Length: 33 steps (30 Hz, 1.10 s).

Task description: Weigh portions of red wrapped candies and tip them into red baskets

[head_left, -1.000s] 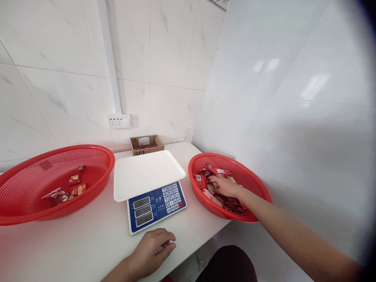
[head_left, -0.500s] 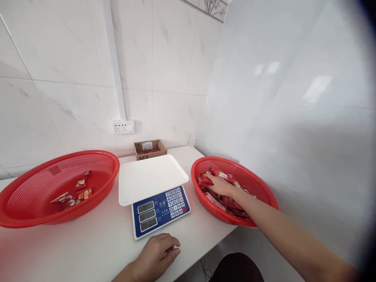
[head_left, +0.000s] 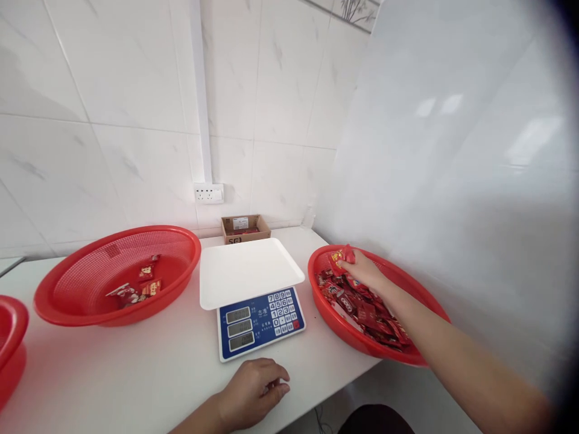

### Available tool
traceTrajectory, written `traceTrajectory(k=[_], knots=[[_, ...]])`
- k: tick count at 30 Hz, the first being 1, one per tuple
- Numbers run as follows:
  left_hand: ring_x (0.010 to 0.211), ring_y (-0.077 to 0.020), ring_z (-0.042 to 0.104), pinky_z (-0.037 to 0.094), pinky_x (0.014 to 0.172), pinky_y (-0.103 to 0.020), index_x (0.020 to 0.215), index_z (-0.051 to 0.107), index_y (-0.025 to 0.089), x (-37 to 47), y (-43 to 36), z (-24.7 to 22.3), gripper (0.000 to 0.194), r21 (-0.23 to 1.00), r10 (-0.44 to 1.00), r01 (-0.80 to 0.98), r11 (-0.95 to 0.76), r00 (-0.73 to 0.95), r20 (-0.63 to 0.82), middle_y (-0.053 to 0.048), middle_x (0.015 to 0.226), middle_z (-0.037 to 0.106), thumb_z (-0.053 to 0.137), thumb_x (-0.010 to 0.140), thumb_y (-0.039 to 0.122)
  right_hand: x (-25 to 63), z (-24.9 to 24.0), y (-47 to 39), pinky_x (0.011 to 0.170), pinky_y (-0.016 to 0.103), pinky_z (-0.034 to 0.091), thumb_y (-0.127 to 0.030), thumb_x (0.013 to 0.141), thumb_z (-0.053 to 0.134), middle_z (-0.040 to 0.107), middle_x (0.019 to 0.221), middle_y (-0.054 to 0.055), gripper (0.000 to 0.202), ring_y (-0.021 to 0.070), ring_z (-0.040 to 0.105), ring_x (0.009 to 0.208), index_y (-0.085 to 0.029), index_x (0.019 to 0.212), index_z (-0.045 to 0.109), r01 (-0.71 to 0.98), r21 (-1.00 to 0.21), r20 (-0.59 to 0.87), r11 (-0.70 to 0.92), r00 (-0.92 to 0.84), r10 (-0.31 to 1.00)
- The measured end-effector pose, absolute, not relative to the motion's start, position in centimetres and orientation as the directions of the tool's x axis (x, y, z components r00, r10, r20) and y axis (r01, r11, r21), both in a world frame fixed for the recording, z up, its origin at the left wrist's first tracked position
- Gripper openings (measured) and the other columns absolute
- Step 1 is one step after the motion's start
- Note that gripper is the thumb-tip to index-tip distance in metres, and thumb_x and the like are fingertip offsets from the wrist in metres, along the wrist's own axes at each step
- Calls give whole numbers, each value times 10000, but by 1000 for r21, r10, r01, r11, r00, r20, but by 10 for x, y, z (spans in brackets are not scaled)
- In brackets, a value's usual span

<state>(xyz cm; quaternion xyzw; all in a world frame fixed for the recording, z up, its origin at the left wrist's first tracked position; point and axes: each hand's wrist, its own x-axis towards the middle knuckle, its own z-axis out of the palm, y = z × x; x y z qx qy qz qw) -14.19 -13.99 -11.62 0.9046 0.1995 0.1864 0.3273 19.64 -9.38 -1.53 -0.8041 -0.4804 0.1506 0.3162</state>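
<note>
Head view looks down over a white counter [head_left: 149, 367] tucked into a tiled corner, and from where I'm standing the action is all on the person's right side. The right hand [head_left: 365, 269] is closed around a small bunch of red snack packets [head_left: 340, 257], held just above the near-left part of the right-hand red basket [head_left: 423, 289], which has a good heap of the same packets lying in it. The held packets poke out to the left of the fist, so they point toward the scale tray [head_left: 248, 271], which sits just beside that basket, between it and the big red basket on the left [head_left: 90, 301]. That far basket only has a few packets [head_left: 136, 288] in it and it's well apart from the right hand, clear across the scale. The left hand [head_left: 257, 392] is the one nearer the scale's blue keypad [head_left: 260, 322], resting palm down on the counter edge in front of it, fingers loosely curled, holding nothing. The scale's tray is bare. A small cardboard box [head_left: 245, 228] sits back by the wall under a socket [head_left: 208, 193], and the rim of another red basket [head_left: 11, 337] peeks in at the far left.
</note>
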Motion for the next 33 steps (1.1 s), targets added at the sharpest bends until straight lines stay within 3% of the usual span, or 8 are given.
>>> traceTrajectory(k=[5,7,12,15,19,22,27,33], knots=[[691,-142,584,440,633,-195,954,617,208,-142,-141,-117,185,653,478,238,-719,852,215,-24,794,632,470,856,263,161,3,-67,672,275,484,-349,751,538,669,876,48,251,195,620,783,-184,936,578,726,-655,118,-210,373,920],[698,-141,585,441,641,-196,958,617,208,-142,-140,-116,184,643,477,245,-726,853,214,-22,796,634,473,855,259,136,11,-55,708,286,489,-370,741,563,661,932,50,310,199,615,837,-191,994,569,648,-750,99,-136,312,945],[699,-138,580,439,633,-194,963,611,197,-145,-137,-115,191,655,499,246,-714,836,230,-26,807,628,454,866,245,99,21,-41,760,265,500,-421,807,485,508,1237,116,658,160,589,958,-167,1353,217,320,-944,-24,-79,172,985],[698,-139,576,436,632,-196,958,610,199,-145,-136,-115,188,657,492,238,-716,839,232,-25,798,625,451,867,242,121,17,-51,728,258,497,-359,804,484,588,1126,105,495,175,595,929,-170,1256,408,545,-827,-48,-136,172,984],[687,-147,572,435,627,-207,967,612,207,-143,-137,-115,205,649,470,231,-725,855,221,-30,788,625,437,873,257,182,-2,-90,703,285,470,-318,737,532,682,843,54,228,215,622,813,-189,882,650,899,-379,-163,-219,168,972],[686,-150,573,436,628,-212,964,611,209,-141,-138,-117,206,646,461,234,-726,863,205,-31,791,626,434,873,260,220,-24,-132,689,323,463,-297,583,663,693,806,64,248,269,629,789,-189,805,687,952,-167,-405,-256,171,898],[695,-148,575,440,638,-201,957,610,215,-140,-136,-120,207,663,463,236,-711,866,187,-27,796,625,431,875,276,241,-58,-182,851,339,414,-416,597,653,474,1298,127,840,295,498,1111,-192,1344,341,932,-162,-435,-324,228,871],[683,-144,569,438,615,-199,943,605,217,-140,-134,-121,200,676,502,267,-686,847,175,-22,787,611,423,885,280,242,-59,-182,731,304,441,-102,671,483,650,1018,73,419,244,606,900,-216,1059,596,915,-132,-241,-381,343,908]])
